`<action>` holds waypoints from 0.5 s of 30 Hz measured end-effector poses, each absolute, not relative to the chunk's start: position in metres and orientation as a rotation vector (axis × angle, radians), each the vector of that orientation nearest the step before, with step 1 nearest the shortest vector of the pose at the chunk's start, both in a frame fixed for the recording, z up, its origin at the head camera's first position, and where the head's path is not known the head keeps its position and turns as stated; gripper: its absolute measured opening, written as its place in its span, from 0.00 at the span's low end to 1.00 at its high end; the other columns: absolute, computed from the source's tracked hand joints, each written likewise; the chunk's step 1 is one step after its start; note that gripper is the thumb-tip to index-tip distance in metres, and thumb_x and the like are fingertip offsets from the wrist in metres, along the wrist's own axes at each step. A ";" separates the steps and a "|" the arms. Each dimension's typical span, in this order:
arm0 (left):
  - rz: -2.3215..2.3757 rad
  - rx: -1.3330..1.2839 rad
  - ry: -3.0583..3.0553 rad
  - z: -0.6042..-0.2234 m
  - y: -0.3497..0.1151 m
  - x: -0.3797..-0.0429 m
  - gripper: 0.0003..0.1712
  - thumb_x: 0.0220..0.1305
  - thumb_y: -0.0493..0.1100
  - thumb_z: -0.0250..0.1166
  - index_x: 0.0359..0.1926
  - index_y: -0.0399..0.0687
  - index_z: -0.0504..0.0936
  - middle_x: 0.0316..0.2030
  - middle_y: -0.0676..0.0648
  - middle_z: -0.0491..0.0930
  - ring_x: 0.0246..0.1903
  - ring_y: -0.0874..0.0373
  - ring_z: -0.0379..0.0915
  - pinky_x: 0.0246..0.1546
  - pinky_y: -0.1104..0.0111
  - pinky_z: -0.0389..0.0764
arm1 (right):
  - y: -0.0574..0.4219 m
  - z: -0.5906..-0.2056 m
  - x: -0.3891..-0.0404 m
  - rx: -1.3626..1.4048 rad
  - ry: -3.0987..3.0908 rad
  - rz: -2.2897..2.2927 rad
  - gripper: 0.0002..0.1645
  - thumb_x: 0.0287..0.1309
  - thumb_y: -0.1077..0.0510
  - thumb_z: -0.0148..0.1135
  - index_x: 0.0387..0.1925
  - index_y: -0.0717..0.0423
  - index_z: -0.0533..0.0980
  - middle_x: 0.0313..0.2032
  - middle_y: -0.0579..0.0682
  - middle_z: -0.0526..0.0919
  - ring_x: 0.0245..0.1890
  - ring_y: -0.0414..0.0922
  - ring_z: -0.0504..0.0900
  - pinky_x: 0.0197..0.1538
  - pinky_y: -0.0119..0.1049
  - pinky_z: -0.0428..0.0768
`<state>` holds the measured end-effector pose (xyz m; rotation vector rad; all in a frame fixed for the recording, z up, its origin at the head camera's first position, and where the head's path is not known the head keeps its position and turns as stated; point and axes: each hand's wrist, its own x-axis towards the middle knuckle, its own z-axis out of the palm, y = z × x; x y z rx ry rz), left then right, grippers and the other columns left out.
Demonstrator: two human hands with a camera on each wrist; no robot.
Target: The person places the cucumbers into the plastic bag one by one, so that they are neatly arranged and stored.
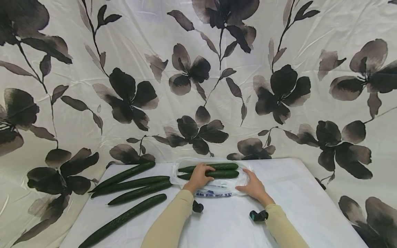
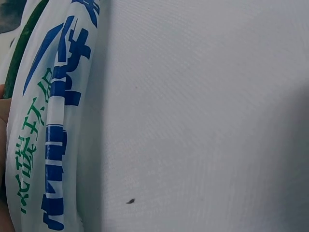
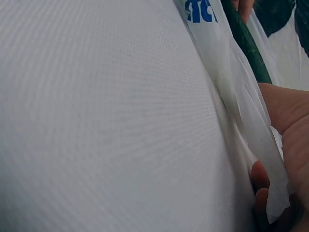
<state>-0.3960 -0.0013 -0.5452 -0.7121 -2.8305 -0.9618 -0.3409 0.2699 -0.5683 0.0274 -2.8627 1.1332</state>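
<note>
Two dark green cucumbers lie side by side on a translucent white plastic bag [image 1: 217, 188] with blue lettering; the far cucumber [image 1: 223, 166] is just behind the near cucumber [image 1: 227, 174]. My left hand [image 1: 199, 177] reaches over their left part, thumb and fingers on either side of the near one. At the bag's right end, my right hand [image 1: 255, 188] grips its edge. In the right wrist view, the bag's plastic [image 3: 241, 106] runs between the thumb side and the curled fingertips [image 3: 260, 175]. Green and blue print on the bag [image 2: 55, 135] faces the left wrist camera.
Several more cucumbers [image 1: 139, 189] lie slanted on the white table [image 1: 229, 224], left of the bag. A floral cloth [image 1: 235, 103] hangs behind the table's far edge. Black wrist devices [image 1: 258, 216] sit below both hands.
</note>
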 end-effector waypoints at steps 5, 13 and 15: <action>-0.951 -0.677 -2.855 -0.545 0.000 -0.393 0.22 0.54 0.46 0.75 0.51 0.58 0.85 0.42 0.51 0.73 0.42 0.56 0.69 0.47 0.61 0.74 | 0.270 -0.570 -0.341 0.021 -2.856 1.141 0.59 0.42 0.40 0.78 0.71 0.55 0.60 0.68 0.65 0.61 0.66 0.67 0.59 0.62 0.65 0.60; -0.971 -0.687 -2.815 -0.544 -0.001 -0.391 0.21 0.53 0.44 0.75 0.50 0.56 0.85 0.40 0.50 0.74 0.41 0.56 0.69 0.46 0.59 0.74 | 0.269 -0.570 -0.340 0.014 -2.860 1.134 0.58 0.42 0.41 0.78 0.71 0.55 0.60 0.68 0.66 0.60 0.66 0.67 0.59 0.62 0.65 0.59; -0.970 -0.693 -2.806 -0.543 -0.001 -0.390 0.21 0.54 0.44 0.75 0.50 0.56 0.85 0.40 0.50 0.74 0.41 0.55 0.69 0.46 0.59 0.74 | 0.269 -0.570 -0.340 0.015 -2.858 1.128 0.58 0.42 0.41 0.78 0.71 0.55 0.60 0.68 0.66 0.60 0.66 0.67 0.59 0.62 0.66 0.59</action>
